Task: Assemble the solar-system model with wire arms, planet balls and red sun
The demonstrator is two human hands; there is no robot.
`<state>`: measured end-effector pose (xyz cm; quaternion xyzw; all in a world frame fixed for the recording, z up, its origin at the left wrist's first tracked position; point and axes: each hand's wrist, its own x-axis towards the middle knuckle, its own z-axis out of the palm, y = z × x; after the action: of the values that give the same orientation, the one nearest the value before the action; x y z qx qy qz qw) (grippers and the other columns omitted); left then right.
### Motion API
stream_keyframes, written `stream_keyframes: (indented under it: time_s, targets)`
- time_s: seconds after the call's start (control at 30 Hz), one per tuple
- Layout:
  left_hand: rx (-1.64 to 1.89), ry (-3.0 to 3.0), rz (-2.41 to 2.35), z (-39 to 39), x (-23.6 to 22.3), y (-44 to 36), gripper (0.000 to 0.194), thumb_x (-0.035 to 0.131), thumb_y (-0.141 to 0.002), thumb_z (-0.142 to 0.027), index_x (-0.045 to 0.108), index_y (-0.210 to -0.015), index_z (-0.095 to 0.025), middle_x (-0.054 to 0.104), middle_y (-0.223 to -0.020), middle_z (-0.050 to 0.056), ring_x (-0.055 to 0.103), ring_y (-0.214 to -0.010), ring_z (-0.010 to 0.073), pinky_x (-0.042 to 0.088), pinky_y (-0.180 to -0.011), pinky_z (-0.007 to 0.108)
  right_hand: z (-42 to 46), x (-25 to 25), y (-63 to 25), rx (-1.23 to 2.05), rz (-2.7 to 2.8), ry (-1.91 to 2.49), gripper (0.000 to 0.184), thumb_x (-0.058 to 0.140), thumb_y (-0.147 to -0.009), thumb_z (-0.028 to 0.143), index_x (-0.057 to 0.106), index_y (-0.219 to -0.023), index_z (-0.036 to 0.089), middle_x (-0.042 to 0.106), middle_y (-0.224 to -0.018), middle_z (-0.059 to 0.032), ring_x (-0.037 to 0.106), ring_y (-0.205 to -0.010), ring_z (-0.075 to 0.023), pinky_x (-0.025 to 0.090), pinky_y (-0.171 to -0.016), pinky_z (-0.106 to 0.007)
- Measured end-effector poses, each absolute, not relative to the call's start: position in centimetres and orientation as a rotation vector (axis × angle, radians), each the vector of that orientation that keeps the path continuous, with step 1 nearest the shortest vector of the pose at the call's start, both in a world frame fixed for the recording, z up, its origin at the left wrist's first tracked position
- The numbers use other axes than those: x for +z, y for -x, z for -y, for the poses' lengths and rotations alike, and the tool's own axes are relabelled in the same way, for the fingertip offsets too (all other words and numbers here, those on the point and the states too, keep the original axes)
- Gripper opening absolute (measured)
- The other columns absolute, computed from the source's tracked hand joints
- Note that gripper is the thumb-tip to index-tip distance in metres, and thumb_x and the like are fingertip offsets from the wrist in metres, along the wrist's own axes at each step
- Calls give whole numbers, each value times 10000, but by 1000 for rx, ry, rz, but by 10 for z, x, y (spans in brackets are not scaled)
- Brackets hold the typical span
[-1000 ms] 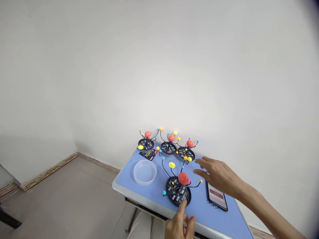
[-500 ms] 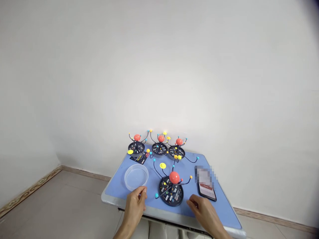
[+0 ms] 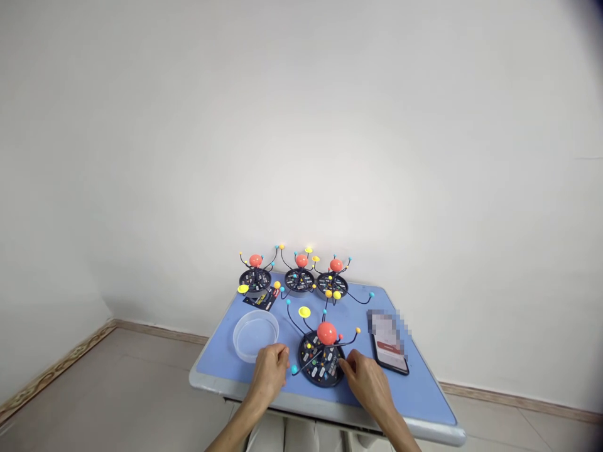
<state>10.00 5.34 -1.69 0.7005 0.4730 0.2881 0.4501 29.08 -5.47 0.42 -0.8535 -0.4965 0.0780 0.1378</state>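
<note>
A tabletop solar system model (image 3: 326, 333) with a red ball, black curved arms and small coloured balls stands upright on its round black base near the table's front. My left hand (image 3: 272, 371) is closed just left of that base, close to a blue ball on a low arm; nothing shows between its fingers. On the other side, my right hand (image 3: 370, 380) has its thumb and fingertips pinched at the base's right rim. How firmly it grips there is hard to tell.
Three similar models (image 3: 255, 260) stand along the back of the blue table (image 3: 400, 402), against the wall. A black card (image 3: 260, 300) lies before the left one. There is a clear round plastic dish (image 3: 255, 336) at left and a phone (image 3: 392, 355) at right.
Both hands have moved inward toward the front model. My left hand has come right, away from the dish, and my right hand has gone left to the base's rim.
</note>
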Motion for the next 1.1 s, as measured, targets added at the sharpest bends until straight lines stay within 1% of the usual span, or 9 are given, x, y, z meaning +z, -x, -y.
stream_keyframes:
  time_s: [0.17, 0.33, 0.53, 0.63, 0.77, 0.83, 0.9, 0.97, 1.1]
  targets:
    - [623, -1722, -1190, -58, -22, -117, 332, 462, -823, -365, 413, -532, -212, 507, -491, -38, 466, -353, 101, 279, -361, 197, 49, 6, -293, 201, 1419, 2526, 265, 432, -962, 231, 680, -880, 184, 782, -886, -106, 729, -853, -240, 355, -605, -274]
    - [593, -1757, -1222, -63, -24, -132, 287, 508, -817, -287, 496, -546, -196, 449, -435, -61, 437, -367, 111, 304, -384, 209, 52, 7, -290, 178, 1431, 2579, 286, 413, -932, 151, 689, -858, 169, 781, -899, -125, 733, -864, -251, 363, -610, -284]
    - [661, -1923, -1223, -58, -20, -132, 248, 541, -792, -198, 632, -564, -168, 549, -476, -27, 543, -506, 145, 348, -495, 228, 54, 6, -288, 186, 1489, 2612, 291, 411, -970, 240, 681, -908, 153, 776, -919, -157, 732, -893, -303, 396, -624, -309]
    - [690, -1996, -1215, -45, -17, -118, 244, 517, -843, -224, 718, -714, -173, 650, -579, 8, 621, -593, 178, 429, -583, 252, 52, 4, -289, 189, 1520, 2616, 301, 388, -960, 185, 679, -894, 147, 773, -925, -174, 732, -894, -313, 405, -628, -319]
    - [845, -2196, -1325, -31, -20, -87, 302, 437, -916, -221, 733, -962, -184, 730, -918, 92, 690, -842, 230, 493, -747, 302, 51, 3, -291, 186, 1545, 2607, 317, 369, -943, 147, 678, -873, 150, 774, -906, -175, 735, -879, -314, 413, -623, -323]
    - [915, -2341, -1504, -30, -23, -70, 322, 407, -939, -213, 707, -1051, -181, 701, -1071, 118, 700, -832, 231, 514, -717, 311, 52, 3, -292, 180, 1545, 2608, 314, 372, -936, 142, 678, -868, 154, 774, -897, -174, 736, -873, -313, 417, -619, -322]
    - [876, -2426, -1693, -33, -25, -54, 305, 422, -936, -203, 685, -1088, -167, 661, -1165, 139, 706, -785, 229, 526, -660, 315, 52, 3, -292, 173, 1546, 2610, 313, 375, -931, 137, 679, -864, 159, 775, -890, -174, 737, -866, -310, 422, -619, -321]
    - [776, -2468, -1759, -38, -26, -41, 289, 432, -931, -186, 675, -1085, -160, 644, -1178, 141, 703, -790, 228, 529, -641, 310, 52, 3, -291, 167, 1550, 2614, 313, 378, -928, 132, 682, -861, 162, 776, -884, -171, 739, -860, -305, 424, -618, -318]
    - [695, -2502, -1626, -43, -28, -28, 333, 356, -956, -163, 683, -1011, -200, 663, -1063, 89, 684, -789, 198, 526, -652, 283, 52, 2, -291, 160, 1559, 2617, 320, 376, -922, 112, 689, -868, 156, 778, -888, -172, 741, -855, -304, 425, -611, -318]
